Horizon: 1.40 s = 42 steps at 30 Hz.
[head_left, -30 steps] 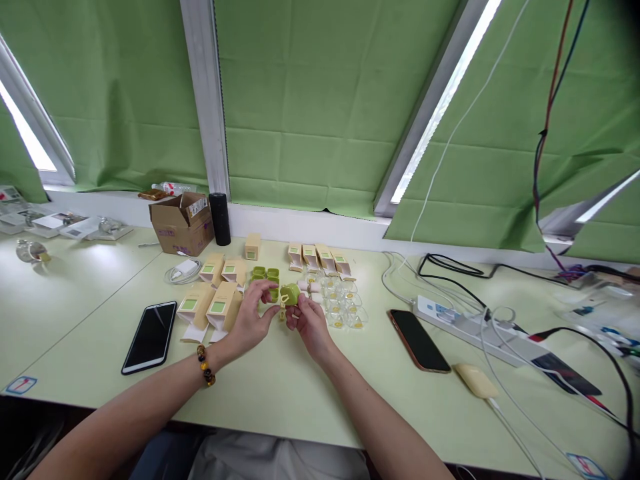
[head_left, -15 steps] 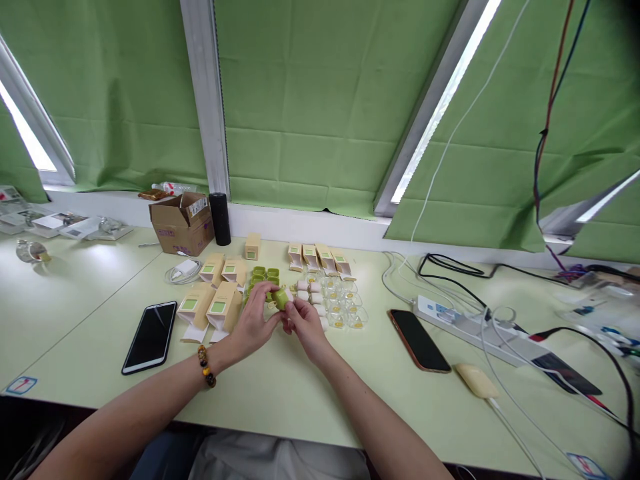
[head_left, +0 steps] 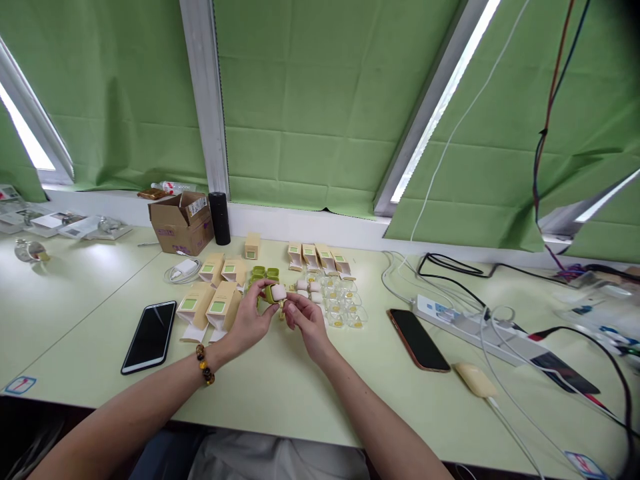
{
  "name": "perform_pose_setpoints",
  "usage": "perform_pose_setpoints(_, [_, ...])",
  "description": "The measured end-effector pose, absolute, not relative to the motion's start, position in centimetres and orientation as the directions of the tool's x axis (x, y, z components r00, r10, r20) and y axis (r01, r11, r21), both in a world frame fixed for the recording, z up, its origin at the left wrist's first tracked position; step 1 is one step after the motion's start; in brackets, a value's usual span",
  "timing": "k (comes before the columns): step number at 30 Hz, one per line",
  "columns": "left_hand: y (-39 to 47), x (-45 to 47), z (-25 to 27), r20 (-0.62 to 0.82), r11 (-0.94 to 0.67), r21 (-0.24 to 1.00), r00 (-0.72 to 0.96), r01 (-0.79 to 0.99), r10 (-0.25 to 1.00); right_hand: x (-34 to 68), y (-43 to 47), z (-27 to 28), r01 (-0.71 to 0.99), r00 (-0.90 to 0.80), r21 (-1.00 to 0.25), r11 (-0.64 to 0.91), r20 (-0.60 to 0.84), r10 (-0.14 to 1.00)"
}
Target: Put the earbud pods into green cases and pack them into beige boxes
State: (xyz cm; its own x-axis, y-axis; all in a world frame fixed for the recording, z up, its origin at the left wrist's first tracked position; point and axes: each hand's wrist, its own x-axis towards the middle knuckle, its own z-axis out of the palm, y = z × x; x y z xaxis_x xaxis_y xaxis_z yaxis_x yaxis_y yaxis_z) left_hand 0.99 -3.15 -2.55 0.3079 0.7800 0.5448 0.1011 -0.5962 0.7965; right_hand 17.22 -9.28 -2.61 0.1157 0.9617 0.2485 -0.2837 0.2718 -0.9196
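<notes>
Hands (head_left: pixel 253 319) between two phones (head_left: pixel 149 338) on table (head_left: pixel 290 393)

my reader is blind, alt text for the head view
A person's left hand holds a small green cover with a white piece at its opening, the right hand close beside, over a pale table with cartons, clear containers and two phones.

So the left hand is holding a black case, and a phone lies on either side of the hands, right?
Not quite: the head view shows the left hand holding a green case, not black. A phone does lie on either side.
</notes>
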Motion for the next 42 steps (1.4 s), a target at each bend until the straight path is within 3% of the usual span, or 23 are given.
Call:
perform_pose_setpoints(8, [-2.8, 1.1, -2.9, 0.522, -0.551, 0.834, 0.287, 0.026, 0.803, 17.3, -9.1, -2.6, -0.207, 0.136, -0.935, 0.288, 0.264, 0.955])
perform_pose_setpoints(13, [-2.3, 1.0, -3.2, 0.511, -0.53, 0.848, 0.281, -0.009, 0.812, 18.6, -9.4, -1.0, 0.056, 0.283, -0.936, 0.347, 0.349, 0.894])
perform_pose_setpoints(18, [-1.8, 1.0, -3.5, 0.5, -0.503, 0.862, 0.257, -0.059, 0.827, 21.9, -10.0, 1.6, 0.352, 0.438, -0.885, 0.305, 0.444, 0.782])
perform_pose_setpoints(21, [-1.6, 1.0, -3.7, 0.502, -0.502, 0.862, 0.26, -0.07, 0.825, 24.4, -10.9, 2.7, 0.616, 0.336, -0.749, 0.245, 0.53, 0.778])
perform_pose_setpoints(23, [-1.5, 1.0, -3.8, 0.5, -0.501, 0.863, 0.26, -0.068, 0.826, 25.9, -11.9, 2.8, 0.838, 0.224, -0.534, 0.11, 0.522, 0.823])
perform_pose_setpoints(25, [-1.6, 1.0, -3.8, 0.5, -0.503, 0.862, 0.257, -0.059, 0.827, 27.0, -12.8, 2.4, 0.953, 0.147, -0.303, 0.001, 0.463, 0.874])
perform_pose_setpoints(28, [-1.6, 1.0, -3.8, 0.501, -0.51, 0.86, 0.259, -0.034, 0.826, 28.0, -13.8, 1.1, 0.992, 0.08, -0.123, -0.038, 0.356, 0.931])
perform_pose_setpoints(31, [-1.7, 0.9, -3.8, 0.49, -0.504, 0.863, 0.266, -0.017, 0.83, 28.7, -14.1, 0.3, 0.998, 0.041, -0.052, -0.025, 0.323, 0.946])
perform_pose_setpoints(38, [-1.7, 0.9, -3.7, 0.488, -0.497, 0.867, 0.258, -0.032, 0.834, 29.8, -14.2, 2.7, 0.986, 0.055, -0.166, 0.004, 0.35, 0.935])
perform_pose_setpoints(42, [-1.9, 1.0, -3.5, 0.491, -0.501, 0.865, 0.252, -0.029, 0.834, 29.3, -14.3, 3.3, 0.992, 0.06, -0.121, -0.032, 0.235, 0.97])
